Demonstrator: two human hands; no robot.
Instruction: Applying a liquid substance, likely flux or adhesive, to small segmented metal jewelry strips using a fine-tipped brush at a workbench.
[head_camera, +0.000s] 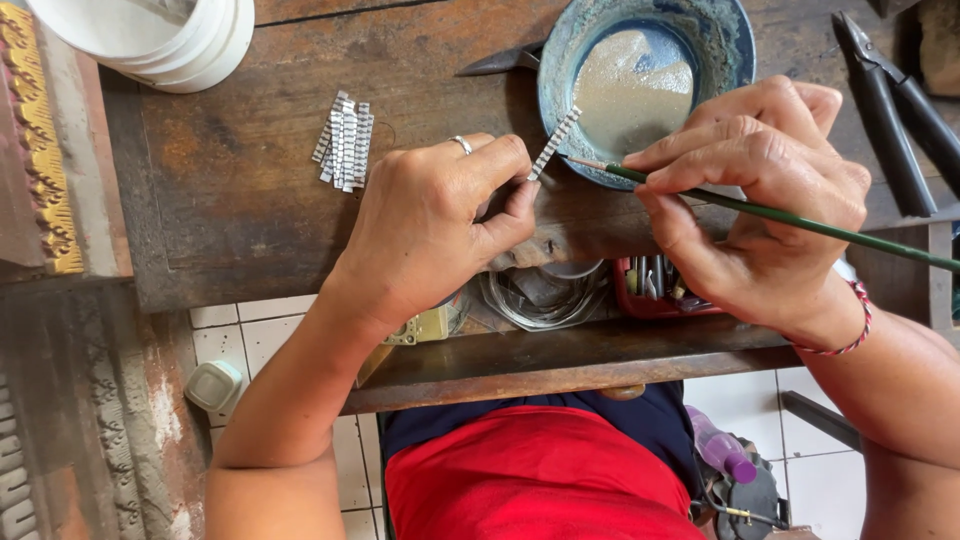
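Note:
My left hand (440, 215), with a ring on one finger, pinches a thin ribbed silver strip (555, 142) that slants up over the rim of a blue bowl. My right hand (765, 190) holds a slim green brush (790, 220) like a pen; its tip touches the lower end of the strip. The blue bowl (715, 45) holds a pale grainy liquid and sits on the dark wooden workbench (240, 200). A small pile of similar silver strips (345, 145) lies on the bench, left of my left hand.
White stacked bowls (165, 35) stand at the top left. Black pliers (895, 110) lie at the right edge. A red tray of small tools (655, 285) and a glass jar (545, 295) sit on the lower shelf. A carved gilded frame (35, 140) runs along the left.

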